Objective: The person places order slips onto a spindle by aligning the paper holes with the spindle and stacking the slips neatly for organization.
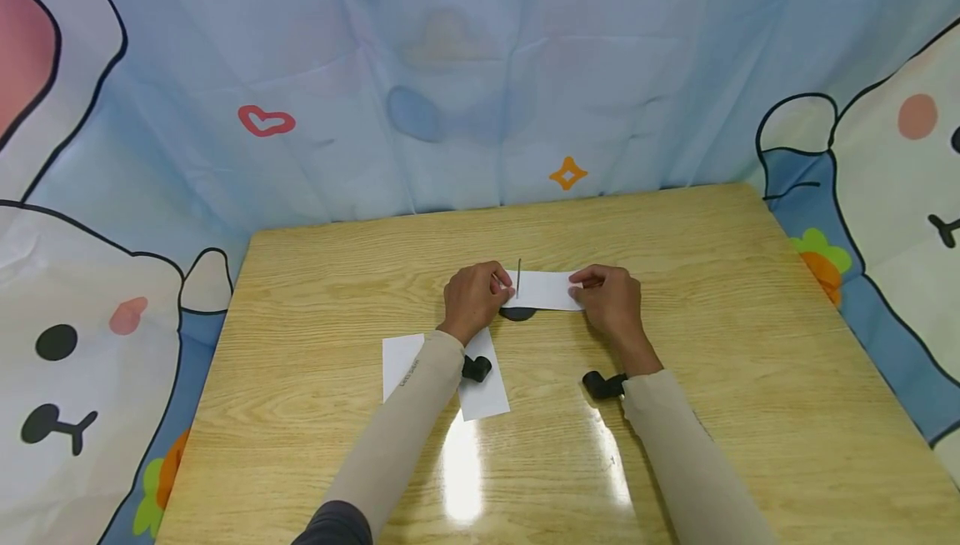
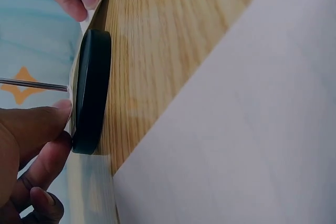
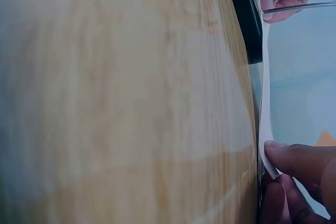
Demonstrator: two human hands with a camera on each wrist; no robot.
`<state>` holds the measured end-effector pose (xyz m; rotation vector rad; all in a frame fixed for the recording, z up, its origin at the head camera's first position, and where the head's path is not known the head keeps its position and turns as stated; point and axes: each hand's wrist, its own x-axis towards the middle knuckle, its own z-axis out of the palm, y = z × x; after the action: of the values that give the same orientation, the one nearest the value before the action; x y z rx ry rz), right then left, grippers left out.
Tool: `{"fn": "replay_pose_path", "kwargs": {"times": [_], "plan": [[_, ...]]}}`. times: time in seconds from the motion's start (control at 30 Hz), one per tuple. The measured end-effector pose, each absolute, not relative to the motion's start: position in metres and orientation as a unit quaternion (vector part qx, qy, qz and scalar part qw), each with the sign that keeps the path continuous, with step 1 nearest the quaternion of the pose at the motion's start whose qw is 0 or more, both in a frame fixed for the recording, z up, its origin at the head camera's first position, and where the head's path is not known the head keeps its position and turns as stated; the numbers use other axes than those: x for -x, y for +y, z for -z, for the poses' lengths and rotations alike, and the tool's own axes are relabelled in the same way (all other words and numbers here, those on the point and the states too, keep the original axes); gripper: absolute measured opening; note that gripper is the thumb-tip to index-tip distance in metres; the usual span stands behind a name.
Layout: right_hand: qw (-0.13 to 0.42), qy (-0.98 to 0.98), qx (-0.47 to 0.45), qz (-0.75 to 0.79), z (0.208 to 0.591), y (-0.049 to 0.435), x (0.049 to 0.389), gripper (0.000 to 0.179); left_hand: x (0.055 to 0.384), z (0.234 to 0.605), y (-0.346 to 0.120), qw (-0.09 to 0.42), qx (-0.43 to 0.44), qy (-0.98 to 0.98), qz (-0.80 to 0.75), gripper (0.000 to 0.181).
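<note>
A receipt spike stands at the table's middle, with a round black base (image 1: 517, 314) and a thin upright metal rod (image 1: 519, 266). A white paper slip (image 1: 551, 290) lies over the base, and the rod sticks up through it near its left end. My left hand (image 1: 472, 298) pinches that left end, close beside the rod. At the other end, my right hand (image 1: 612, 303) pinches the slip between thumb and fingers. In the right wrist view the paper (image 3: 265, 93) reaches out past the base, just above the tabletop.
Two more white slips lie under my left forearm, a left slip (image 1: 399, 359) and a right slip (image 1: 485, 387). The wooden table (image 1: 337, 278) meets a printed blue curtain (image 1: 465, 78) at its back edge. Black wrist cameras (image 1: 600, 385) sit on both wrists.
</note>
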<state>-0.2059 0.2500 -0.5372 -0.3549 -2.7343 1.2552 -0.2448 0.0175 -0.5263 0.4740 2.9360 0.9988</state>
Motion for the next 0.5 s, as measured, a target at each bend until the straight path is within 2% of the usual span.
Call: {"fn": "replay_pose_path", "kwargs": {"times": [0.5], "plan": [[0.064, -0.909, 0.115, -0.396, 0.5358, 0.2507, 0.2056, 0.012, 0.2447, 0.5262, 0.0171, 0.005, -0.147, 0.939, -0.310, 0.009]]}}
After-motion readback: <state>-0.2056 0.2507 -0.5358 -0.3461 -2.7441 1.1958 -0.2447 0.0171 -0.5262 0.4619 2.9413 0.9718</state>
